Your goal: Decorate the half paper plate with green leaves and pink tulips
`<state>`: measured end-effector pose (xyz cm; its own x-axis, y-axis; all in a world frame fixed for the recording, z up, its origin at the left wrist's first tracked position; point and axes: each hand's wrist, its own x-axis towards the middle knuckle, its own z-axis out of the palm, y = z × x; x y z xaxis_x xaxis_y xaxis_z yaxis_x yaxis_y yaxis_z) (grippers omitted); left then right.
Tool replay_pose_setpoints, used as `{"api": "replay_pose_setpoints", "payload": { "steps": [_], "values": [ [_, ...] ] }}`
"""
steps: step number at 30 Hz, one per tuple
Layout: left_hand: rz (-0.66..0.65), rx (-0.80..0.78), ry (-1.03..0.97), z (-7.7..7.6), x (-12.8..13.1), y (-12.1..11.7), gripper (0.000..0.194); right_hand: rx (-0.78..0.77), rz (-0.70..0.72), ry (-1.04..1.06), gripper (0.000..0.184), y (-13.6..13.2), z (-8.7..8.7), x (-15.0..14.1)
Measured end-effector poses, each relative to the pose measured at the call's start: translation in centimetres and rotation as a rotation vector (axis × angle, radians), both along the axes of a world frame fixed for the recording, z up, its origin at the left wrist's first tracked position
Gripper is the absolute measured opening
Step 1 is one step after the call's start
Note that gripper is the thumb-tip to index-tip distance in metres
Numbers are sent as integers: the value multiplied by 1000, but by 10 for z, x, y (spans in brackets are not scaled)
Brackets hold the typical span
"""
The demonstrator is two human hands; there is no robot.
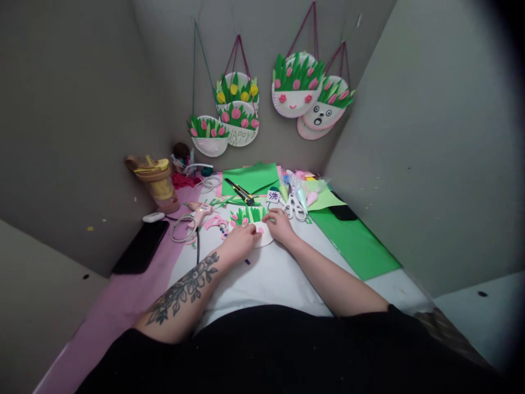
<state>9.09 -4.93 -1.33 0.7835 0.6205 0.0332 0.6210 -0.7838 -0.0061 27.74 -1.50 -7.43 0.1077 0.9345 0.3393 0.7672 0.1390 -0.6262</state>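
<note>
A white paper-plate craft (pixel 251 219) with green paper grass and pink flowers lies on the white table sheet (pixel 270 279). My left hand (pixel 241 241) rests on its lower left, fingers curled and pressed on the plate. Just right of it, my right hand (pixel 279 224) presses the plate's right edge with closed fingers. Whether either hand pinches a small piece is too small to tell.
White scissors (pixel 294 208), a yellow-black craft knife (pixel 240 191), green paper sheets (pixel 353 241), a pink glue gun (pixel 200 212) with cord, a jar (pixel 162 189), a black phone (pixel 141 246) surround the work. Finished plate crafts (pixel 295 87) hang on the back wall.
</note>
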Motion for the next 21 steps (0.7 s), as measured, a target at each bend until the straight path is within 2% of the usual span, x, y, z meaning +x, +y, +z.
{"api": "replay_pose_setpoints", "payload": {
  "steps": [2,8,14,17,19,21],
  "values": [
    [1,-8,-32,1,-2,1,41,-7,40,-10,24,-3,3,2],
    [-3,-35,-49,3,-4,1,37,-116,201,-73,20,-11,11,1],
    [-35,-25,-85,2,-4,1,36,-120,190,23,10,-12,16,-3],
    [90,-46,-181,1,-5,2,32,-132,148,148,2,-15,23,-3],
    [233,-80,-320,-1,-5,4,28,-144,144,246,1,-18,29,-4],
    [306,-143,-469,-3,-3,5,25,-138,181,343,2,-23,34,-5]
  ]
}}
